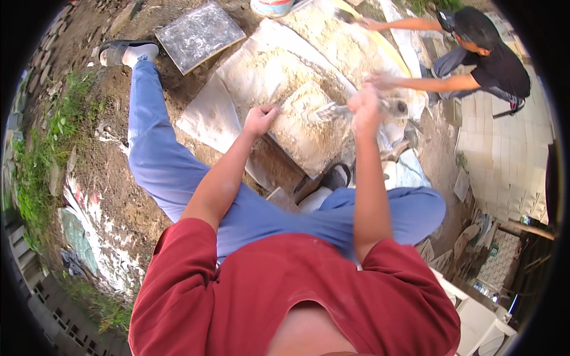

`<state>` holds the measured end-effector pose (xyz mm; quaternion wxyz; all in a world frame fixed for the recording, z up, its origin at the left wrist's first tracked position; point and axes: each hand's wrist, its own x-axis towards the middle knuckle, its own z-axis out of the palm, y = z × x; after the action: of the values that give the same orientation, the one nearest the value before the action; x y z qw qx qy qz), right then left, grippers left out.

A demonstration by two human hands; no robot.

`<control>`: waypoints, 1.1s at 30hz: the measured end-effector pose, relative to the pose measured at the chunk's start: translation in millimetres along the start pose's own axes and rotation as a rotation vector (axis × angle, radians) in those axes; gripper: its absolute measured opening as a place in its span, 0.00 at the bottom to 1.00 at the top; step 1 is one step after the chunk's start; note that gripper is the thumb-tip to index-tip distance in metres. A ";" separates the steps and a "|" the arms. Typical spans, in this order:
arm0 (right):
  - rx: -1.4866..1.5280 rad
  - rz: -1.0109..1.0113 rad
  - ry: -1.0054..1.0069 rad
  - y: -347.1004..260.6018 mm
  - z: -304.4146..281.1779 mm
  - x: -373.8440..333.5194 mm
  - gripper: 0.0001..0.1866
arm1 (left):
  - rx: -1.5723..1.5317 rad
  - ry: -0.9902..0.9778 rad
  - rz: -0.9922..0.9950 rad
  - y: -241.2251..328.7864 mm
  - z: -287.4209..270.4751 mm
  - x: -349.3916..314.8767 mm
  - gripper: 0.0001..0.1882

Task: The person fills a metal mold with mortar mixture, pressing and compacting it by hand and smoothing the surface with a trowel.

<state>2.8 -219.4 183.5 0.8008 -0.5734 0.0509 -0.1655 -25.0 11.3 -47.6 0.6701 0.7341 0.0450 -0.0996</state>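
Observation:
A square board [312,142] heaped with pale powder lies tilted in front of me, its dark edge facing my legs. My left hand [260,121] is closed at the board's left corner, fingers curled against its edge. Over the board's right side, my right hand [365,110] is closed round a powder-coated hand tool [331,111]; blur hides its exact kind. Beyond the board, a white sheet [205,121] carries heaps of loose powder [279,71]. Close to my right hand is a co-worker's dusty hand [385,80].
At the right a co-worker [484,53] in black crouches, the other hand holding a dark tool [344,15] over the powder. A grey dusty panel [200,35] lies near my left foot. Behind it stands a bucket [271,7]. Grass [62,121] edges the dirt at left.

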 end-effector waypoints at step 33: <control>-0.181 0.131 -0.221 0.3 10.7 3.6 0.19 | -0.014 -0.025 -0.071 -1.4 -5.9 15.1 0.20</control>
<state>9.1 -210.9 187.2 0.7556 -0.6534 0.0146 -0.0435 -10.0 16.2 -51.6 0.6716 0.7262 0.0635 -0.1321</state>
